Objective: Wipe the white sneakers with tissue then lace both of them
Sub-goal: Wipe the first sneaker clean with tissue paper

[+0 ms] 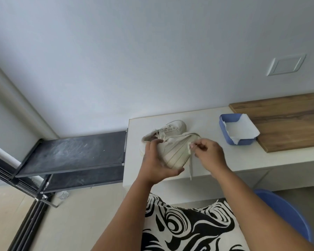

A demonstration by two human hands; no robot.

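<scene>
The left hand (155,158) grips the near sneaker (172,151), tipped on its side at the desk (216,160) edge, while just to its right the right hand (208,153) pinches the lace (190,160), whose free end dangles below the fingers over the desk front. A hard tug could pull the lace clean out of its eyelet or skip a hole. If the left hand's hold loosens, the sneaker may slide off the edge; the second sneaker (170,128) lies just beyond both hands

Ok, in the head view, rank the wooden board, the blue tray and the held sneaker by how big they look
1. wooden board, partly cut off
2. held sneaker
3. blue tray
Sneaker and tray look close in size; the sneaker sits nearer, so their order is unsure.
</scene>
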